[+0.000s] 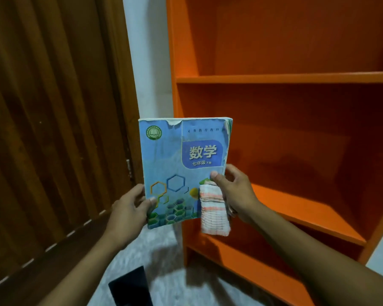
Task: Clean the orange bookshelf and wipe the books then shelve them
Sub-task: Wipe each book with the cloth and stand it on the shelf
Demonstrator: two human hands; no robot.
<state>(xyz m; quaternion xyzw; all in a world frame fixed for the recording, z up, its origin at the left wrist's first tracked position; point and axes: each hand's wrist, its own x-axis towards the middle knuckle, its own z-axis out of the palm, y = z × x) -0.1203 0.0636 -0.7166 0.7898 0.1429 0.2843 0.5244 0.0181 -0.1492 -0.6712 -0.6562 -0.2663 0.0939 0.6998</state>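
Note:
A worn blue textbook [177,164] with hexagon art and torn top edges is held upright in front of me. My left hand [128,206] grips its lower left corner, thumb on the cover. My right hand [232,191] pinches the book's right edge and also holds a folded white cloth [213,213] with orange stripes, which hangs over the lower right of the cover. The orange bookshelf [285,78] stands to the right behind the book, with nothing on the shelves in view.
A dark wooden door [53,118] fills the left side, with a white wall strip [150,74] between it and the bookshelf. A flat black object [131,286] lies on the pale floor [164,261] below my hands.

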